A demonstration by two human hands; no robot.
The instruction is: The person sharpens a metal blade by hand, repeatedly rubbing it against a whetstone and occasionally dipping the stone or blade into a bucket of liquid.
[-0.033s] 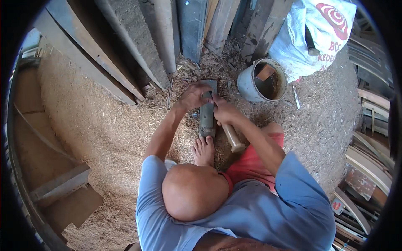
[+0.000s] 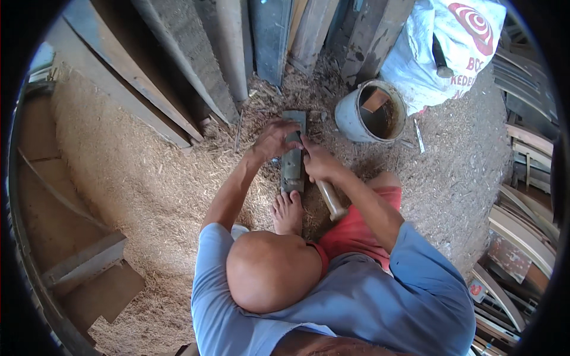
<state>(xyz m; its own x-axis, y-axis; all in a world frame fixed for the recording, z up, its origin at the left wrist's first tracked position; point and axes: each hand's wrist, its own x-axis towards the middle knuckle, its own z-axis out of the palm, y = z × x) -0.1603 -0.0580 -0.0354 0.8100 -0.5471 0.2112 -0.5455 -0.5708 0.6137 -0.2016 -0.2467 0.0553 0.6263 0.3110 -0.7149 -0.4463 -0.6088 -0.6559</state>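
Observation:
A grey-green sharpening stone lies lengthwise on a narrow board on the ground in front of me. Over it, my right hand is closed around a tool that looks like a chisel; its pale wooden handle with a flared end sticks out toward me. My left hand curls above the stone from the left, thumb and fingers bent about the dark blade end. My hands hide most of the blade. The toes of my bare foot touch the board's near end.
A white bucket of murky liquid with a brown block inside stands beyond my right hand. Behind it lies a white sack with a dark-handled tool on top. Planks lean at the far side. Wood shavings cover the ground.
Both hands stay over the stone with the chisel. The left fingers look slightly more spread, and the view has shifted a little.

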